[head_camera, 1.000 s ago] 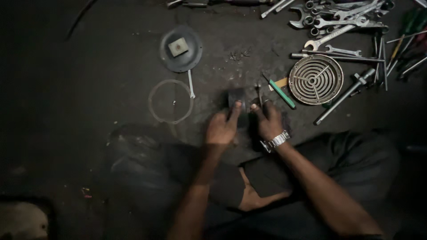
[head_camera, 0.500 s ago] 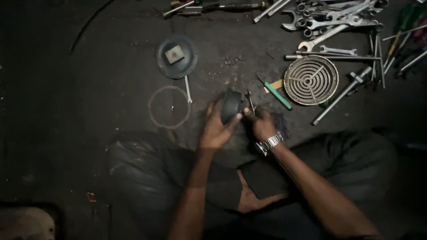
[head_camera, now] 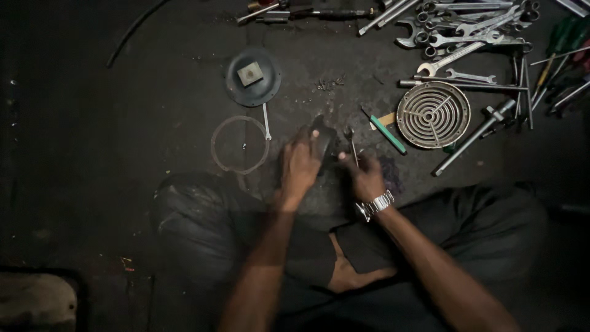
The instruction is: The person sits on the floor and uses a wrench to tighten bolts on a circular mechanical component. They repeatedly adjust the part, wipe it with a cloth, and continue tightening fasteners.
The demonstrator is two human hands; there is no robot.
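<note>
My left hand (head_camera: pixel 301 165) grips a dark rounded metal part (head_camera: pixel 323 136) and holds it tilted on the black floor in front of my crossed legs. My right hand (head_camera: pixel 367 177), with a silver wristwatch (head_camera: pixel 374 205) on its wrist, is closed around a small spanner (head_camera: pixel 351 141) whose head points up beside the part. Both hands are close together, and the fingers hide most of the part's lower half.
A round grey diaphragm with a square plate (head_camera: pixel 252 75) and a thin ring gasket (head_camera: pixel 239 145) lie to the left. A round slotted metal grille (head_camera: pixel 433 114), a green-handled tool (head_camera: pixel 387 134), a socket bar (head_camera: pixel 473 136) and several spanners (head_camera: pixel 467 31) lie at the right and top.
The dark part has been tipped and turned under my left hand, which shifted over it. My right hand now holds the small spanner up beside it.
</note>
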